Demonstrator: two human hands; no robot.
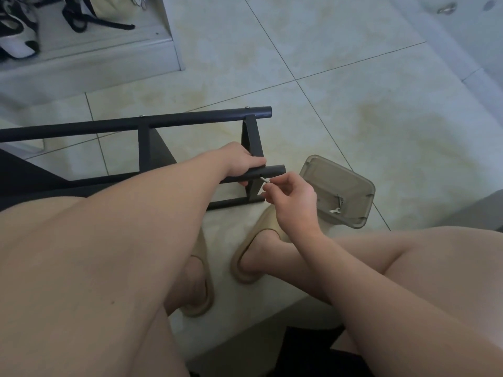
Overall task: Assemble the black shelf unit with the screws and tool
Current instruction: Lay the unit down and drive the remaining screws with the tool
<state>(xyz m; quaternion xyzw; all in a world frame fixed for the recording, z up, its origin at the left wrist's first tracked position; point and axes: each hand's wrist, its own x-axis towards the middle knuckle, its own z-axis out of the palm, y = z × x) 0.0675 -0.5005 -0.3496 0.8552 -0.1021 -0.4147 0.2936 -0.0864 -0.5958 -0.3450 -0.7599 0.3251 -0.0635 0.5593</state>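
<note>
Closest to the camera, between the knees, two tan slippers (246, 268) sit on the tiled floor (326, 63), right under the work. Just beyond them the right hand (291, 197) pinches a small silver piece (264, 180) against the near tube (272, 170) of the black shelf unit (251, 137); I cannot tell whether it is a screw or the tool's tip. The left hand (242, 161) is wrapped round that same tube, steadying it.

The risk sits here. If the piece goes in at a slant, it may bind, or slip from the fingertips and drop beside the feet. If the left grip loosens, the tube could roll and carry the hole away.

To the right lies a clear tray (326, 180) holding a small wrench (334, 210) and a few parts, near enough to the right foot to be kicked. Farther off, the far rail (177, 121) shows two screw heads.
</note>
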